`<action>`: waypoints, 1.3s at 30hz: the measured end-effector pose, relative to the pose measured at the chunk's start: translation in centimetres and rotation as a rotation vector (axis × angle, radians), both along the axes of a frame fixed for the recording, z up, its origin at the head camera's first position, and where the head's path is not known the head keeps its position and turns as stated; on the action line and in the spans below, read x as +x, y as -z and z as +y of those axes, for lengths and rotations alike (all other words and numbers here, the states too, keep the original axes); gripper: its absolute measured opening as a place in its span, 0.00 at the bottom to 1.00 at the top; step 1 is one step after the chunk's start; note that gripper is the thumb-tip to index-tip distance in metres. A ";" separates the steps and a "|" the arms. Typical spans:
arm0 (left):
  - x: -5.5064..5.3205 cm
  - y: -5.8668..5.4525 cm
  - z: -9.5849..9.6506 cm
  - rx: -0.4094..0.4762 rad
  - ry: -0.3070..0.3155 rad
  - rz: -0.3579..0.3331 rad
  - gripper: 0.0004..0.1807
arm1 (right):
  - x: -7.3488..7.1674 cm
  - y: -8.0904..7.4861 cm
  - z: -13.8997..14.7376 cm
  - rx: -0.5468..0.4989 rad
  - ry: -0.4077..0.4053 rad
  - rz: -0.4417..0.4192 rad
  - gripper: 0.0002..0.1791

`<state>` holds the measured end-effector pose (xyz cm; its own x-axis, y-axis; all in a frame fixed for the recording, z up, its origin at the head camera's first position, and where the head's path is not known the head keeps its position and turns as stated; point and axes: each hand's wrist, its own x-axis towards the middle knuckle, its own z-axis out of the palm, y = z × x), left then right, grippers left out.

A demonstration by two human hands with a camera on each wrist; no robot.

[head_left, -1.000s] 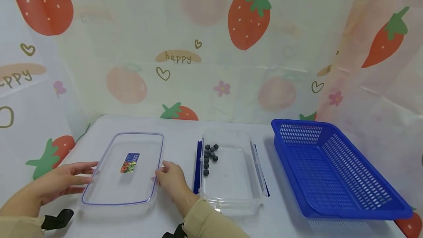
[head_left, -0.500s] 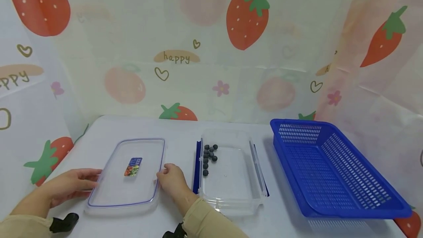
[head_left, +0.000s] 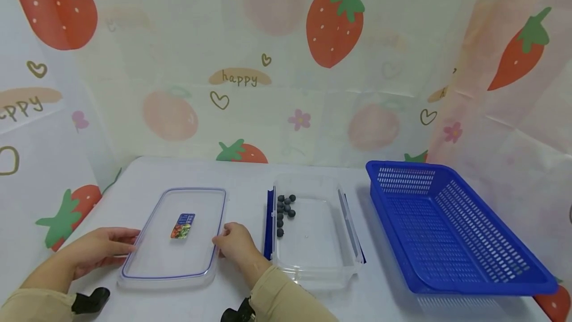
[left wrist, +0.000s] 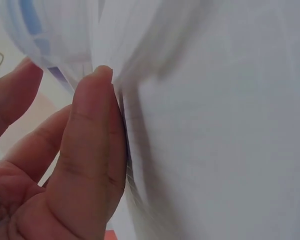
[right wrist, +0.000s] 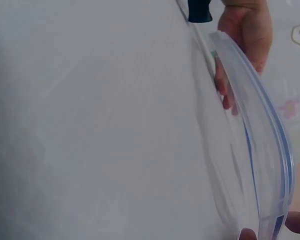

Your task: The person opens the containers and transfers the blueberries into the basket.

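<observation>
A clear plastic lid [head_left: 156, 255] with a blue rim and a colourful label lies flat, low over the white table on the left side of the head view. My left hand [head_left: 96, 250] touches its left edge with nearly straight fingers. At the opposite edge, my right hand [head_left: 241, 246] pinches the rim. The right wrist view shows the lid's side [right wrist: 267, 125] between a thumb and a fingertip at the bottom. Close to the table, the left hand's fingers [left wrist: 90, 130] reach the lid's edge in the left wrist view.
Right of the lid stands an open clear container [head_left: 321, 275] with blue side clips [head_left: 269, 222]. Several dark blueberries [head_left: 280, 216] sit along its left side. A blue perforated basket [head_left: 415, 287] stands at the right. A strawberry-printed curtain [head_left: 286, 103] hangs behind the white table [head_left: 178, 173].
The lid has come lower and nearer, shifting slightly to the right. Both hands have moved with it, the left one more. The container and basket have stayed put.
</observation>
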<state>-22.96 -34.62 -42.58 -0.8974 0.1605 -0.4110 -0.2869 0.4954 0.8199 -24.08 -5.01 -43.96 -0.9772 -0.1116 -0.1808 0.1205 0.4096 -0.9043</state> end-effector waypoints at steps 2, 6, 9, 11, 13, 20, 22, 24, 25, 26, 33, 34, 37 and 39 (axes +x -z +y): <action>0.0 0.1 0.0 0.007 -0.004 -0.001 0.37 | 0.0 -0.1 0.0 0.027 -0.010 -0.005 0.11; 0.0 0.1 -0.1 0.018 -0.010 -0.001 0.37 | 0.0 -0.1 -0.1 0.057 -0.013 -0.017 0.10; 0.1 0.2 -0.4 0.024 -0.003 0.005 0.37 | 0.1 -0.3 -0.2 0.055 -0.011 -0.035 0.16; 0.2 0.2 -0.5 0.027 -0.001 0.011 0.37 | 0.1 -0.3 -0.2 0.041 -0.003 -0.053 0.20; 0.3 0.2 -0.6 0.032 0.008 0.021 0.36 | 0.1 -0.4 -0.2 0.028 0.002 -0.065 0.20; 0.3 0.1 -0.8 0.053 0.024 0.031 0.36 | 0.2 -0.6 -0.3 0.017 -0.013 -0.059 0.27; 0.3 -0.1 -0.8 0.057 0.028 0.024 0.36 | 0.2 -0.7 -0.3 0.021 -0.017 -0.048 0.29; 0.3 -0.2 -0.9 0.063 0.036 0.021 0.36 | 0.2 -0.8 -0.3 0.041 -0.025 -0.028 0.31; 0.3 -0.2 -0.9 0.065 0.039 0.021 0.36 | 0.3 -0.8 -0.3 0.044 -0.028 -0.020 0.32; 0.3 -0.3 -0.9 0.066 0.042 0.019 0.36 | 0.3 -0.8 -0.3 0.047 -0.030 -0.016 0.33; 0.3 -0.6 -1.0 0.059 0.038 0.018 0.37 | 0.6 -1.3 -0.4 0.011 -0.018 -0.022 0.34; 0.2 -0.6 -1.0 0.060 0.042 0.020 0.37 | 0.6 -1.5 -0.4 0.001 -0.016 -0.019 0.34; 0.2 -1.0 -1.0 0.052 0.042 0.025 0.38 | 0.7 -2.0 -0.4 -0.023 -0.011 -0.013 0.34; 0.2 -1.3 -0.9 0.049 0.034 0.025 0.38 | 0.8 -2.4 -0.4 -0.045 -0.011 -0.010 0.33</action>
